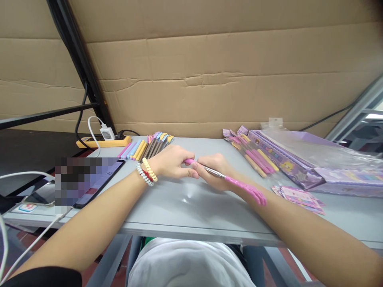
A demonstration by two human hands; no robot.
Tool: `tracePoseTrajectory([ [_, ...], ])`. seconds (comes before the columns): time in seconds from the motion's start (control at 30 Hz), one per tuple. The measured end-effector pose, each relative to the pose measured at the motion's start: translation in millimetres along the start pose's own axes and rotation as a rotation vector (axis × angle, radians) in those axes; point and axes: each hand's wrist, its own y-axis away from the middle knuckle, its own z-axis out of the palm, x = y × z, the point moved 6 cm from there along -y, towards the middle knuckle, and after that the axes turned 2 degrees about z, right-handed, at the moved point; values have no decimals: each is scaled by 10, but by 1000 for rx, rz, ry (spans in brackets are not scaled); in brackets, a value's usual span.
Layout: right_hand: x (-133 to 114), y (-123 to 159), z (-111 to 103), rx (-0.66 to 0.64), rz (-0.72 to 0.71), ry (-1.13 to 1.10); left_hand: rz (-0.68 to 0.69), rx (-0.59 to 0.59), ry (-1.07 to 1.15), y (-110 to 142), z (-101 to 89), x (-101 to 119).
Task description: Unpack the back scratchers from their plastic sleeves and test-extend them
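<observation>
The left hand [175,161] pinches the pink handle [189,161] of a telescopic back scratcher [217,173] between thumb and fingers, and the right hand [214,163] is closed around the tool next to it, fingers curled and thumb reaching left towards the other hand. The tool is held above the middle of the grey table [179,215], slanting from the handle at the far left to its pink hand-shaped claw [247,189] at the near right, in front of the right forearm, with a silver metal rod between. A yellow coiled bracelet [149,169] and a pale one with a red part [145,175] circle the left wrist.

At the far left, beyond the left hand, a row of back scratchers [140,149] lies side by side, with pink, blue and yellow handles to the left and coloured claws to the right. Behind them sits a yellow power strip [119,142] with a white charger [107,132] plugged in. Nearer on the left lies a dark-edged mobile device [100,185], its screen partly blurred out.

At the far right, more back scratchers lie in clear packaging [259,157] beside a lilac printed box [353,181], which has a clear plastic sheet over it. Just on the near side of the box are small printed cards [302,197], overlapping in a loose pile. Brown cardboard [209,79] stands behind the table
</observation>
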Motion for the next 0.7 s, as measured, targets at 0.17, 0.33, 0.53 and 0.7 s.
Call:
tracePoseTrajectory([
  [0.17, -165, -21, -39, 15, -131, 173, -24, -10, 2, -8, -12, -53],
  [0.33, -175, -18, -55, 70, -209, 256, -71, 42, -45, 1, -35, -98],
  [0.53, 163, -38, 34, -1, 103, -133, -90, 170, -177, 21, -138, -60],
  [0.7, 204, -48, 87, 38, 253, -374, 17, 212, -217, -16, -136, 153],
])
